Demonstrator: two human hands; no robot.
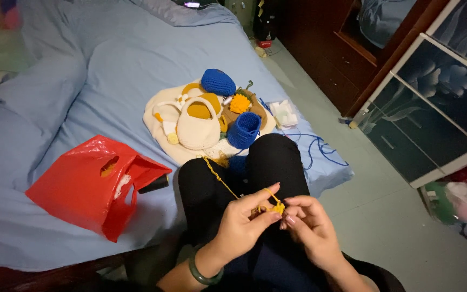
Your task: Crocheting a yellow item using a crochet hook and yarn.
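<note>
Head view, looking down over black-clad knees at the edge of a bed (55,97) with a pale blue sheet.

Low in the middle: left hand (241,221) and right hand (306,227) close together above the lap, fingertips nearly meeting. Between them a small yellow crochet piece (277,207), pinched from both sides: left grip pressed together on it with thumb and forefinger, right grip closed on it from about 3 o'clock. Whether a hook sits in the right hand cannot be told.

Running off the piece, a yellow yarn strand (220,178), taut and straight, long axis slanting toward 10 or 11 o'clock, up across the left thigh to the bed's edge. A short loop of the same yarn arching over the left forefinger. Green bangle (201,273) around the left wrist.

Beyond the knees at 12 o'clock, on a cream cloth (158,108): a cream crocheted bag (197,132) with a handle, a blue crocheted cap shape (218,82) farther off, a small blue crocheted basket (243,130) just beside the right knee, an orange-yellow flower piece (239,103) between them.

At 9 o'clock from the hands, a red plastic bag (90,184) lying on the sheet, well apart from the work. At 2 o'clock, loose blue yarn (320,148) trailing over the bed's corner.
</note>
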